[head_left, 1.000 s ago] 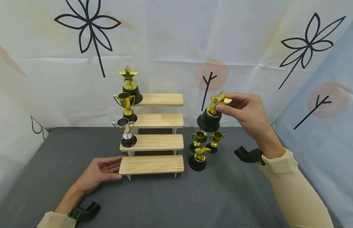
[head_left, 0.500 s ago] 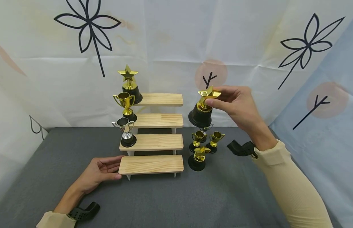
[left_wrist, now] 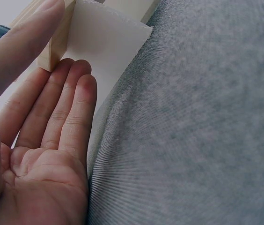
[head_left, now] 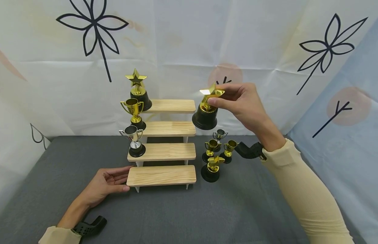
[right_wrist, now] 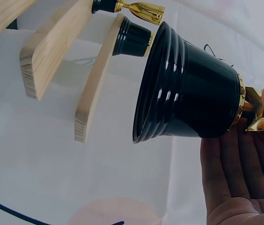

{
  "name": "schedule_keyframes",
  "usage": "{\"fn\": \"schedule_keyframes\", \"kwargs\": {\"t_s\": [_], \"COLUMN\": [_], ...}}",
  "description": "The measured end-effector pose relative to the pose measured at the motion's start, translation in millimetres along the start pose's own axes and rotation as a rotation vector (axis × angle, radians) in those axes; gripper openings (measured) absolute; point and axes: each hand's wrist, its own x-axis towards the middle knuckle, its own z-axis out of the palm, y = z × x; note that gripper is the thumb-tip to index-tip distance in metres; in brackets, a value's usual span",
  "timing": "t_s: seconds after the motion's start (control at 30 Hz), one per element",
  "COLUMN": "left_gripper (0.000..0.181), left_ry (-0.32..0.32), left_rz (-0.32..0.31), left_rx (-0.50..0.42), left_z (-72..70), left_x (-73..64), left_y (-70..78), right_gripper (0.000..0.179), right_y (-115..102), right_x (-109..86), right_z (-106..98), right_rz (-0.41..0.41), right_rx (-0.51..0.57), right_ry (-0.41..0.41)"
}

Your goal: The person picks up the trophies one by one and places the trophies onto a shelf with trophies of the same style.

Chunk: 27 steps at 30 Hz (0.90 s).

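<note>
My right hand (head_left: 242, 103) pinches a gold star trophy (head_left: 206, 113) by its upper part, in the air to the right of the top step. Its black base hangs tilted in the right wrist view, near the step ends. My left hand (head_left: 105, 184) has its fingers straight at the left end of the bottom step of a wooden stepped shelf (head_left: 161, 175); in the left wrist view the fingertips (left_wrist: 83, 84) meet the shelf's side. On the shelf's left side stand a gold star trophy (head_left: 137, 88), a gold cup trophy (head_left: 133, 110) and a silver cup trophy (head_left: 134, 139), one per step.
Right of the shelf, on the grey cloth (head_left: 164, 217), stand a small star trophy (head_left: 211, 169), two gold cup trophies (head_left: 209, 149) and a silver cup trophy (head_left: 219, 135). A patterned white backdrop (head_left: 183, 40) rises behind.
My right hand has carried the star trophy left and upward toward the top step, uncovering the silver cup trophy below. My left hand has stayed at the bottom step.
</note>
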Motion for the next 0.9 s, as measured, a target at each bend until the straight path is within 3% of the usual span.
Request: {"fn": "schedule_keyframes", "kwargs": {"t_s": [0.4,0.9], "left_gripper": [0.069,0.069], "left_ry": [-0.003,0.000], "left_rz": [-0.003,0.001], "left_rx": [0.004,-0.004], "left_z": [-0.8,-1.7], "left_x": [-0.1,0.5], "left_y": [-1.1,-1.2], "right_gripper": [0.026,0.032], "right_y": [3,8], "right_x": [22.0,42.4], "right_z": [18,44], "right_rz": [-0.017,0.031], "right_rx": [0.104,0.111], "right_ry": [-0.049,-0.100]}}
